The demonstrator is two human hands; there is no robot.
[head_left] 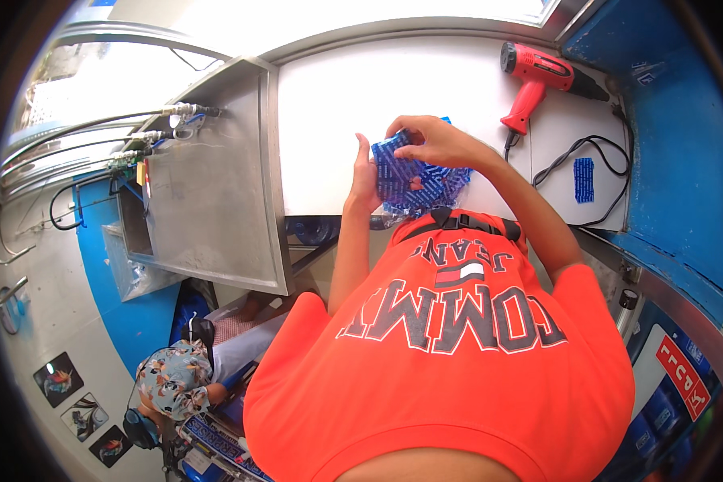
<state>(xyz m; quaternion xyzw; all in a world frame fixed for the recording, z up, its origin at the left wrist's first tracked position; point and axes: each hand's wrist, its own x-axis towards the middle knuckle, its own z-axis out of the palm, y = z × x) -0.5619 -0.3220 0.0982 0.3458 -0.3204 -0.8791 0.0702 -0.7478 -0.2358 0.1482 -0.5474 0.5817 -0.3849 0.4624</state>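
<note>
- In the head view, the left hand [364, 183] is resting against the left side of a bundle of blue printed packets [422, 183], its thumb standing up; its fingers are partly hiding behind the bundle, so I cannot tell how firmly they are gripping.
- The right hand [430, 140] is reaching over the bundle from the right, its fingers and thumb bending inward and pinching the top part of it.
- The bundle is sitting between both hands, near the front edge of a white table [321, 104], with clear plastic showing along its lower side.
- A red heat gun [538, 76] is lying farther back on the right, its nozzle pointing toward a blue wall panel [679, 153].
- A black cord [570, 147] is looping below it, and a separate blue strip [584, 180] is lying just beside the loop.
- A metal cabinet [209, 177] is standing to the left of the table.
- A co-worker in a floral top [173, 377] is appearing at lower left.
</note>
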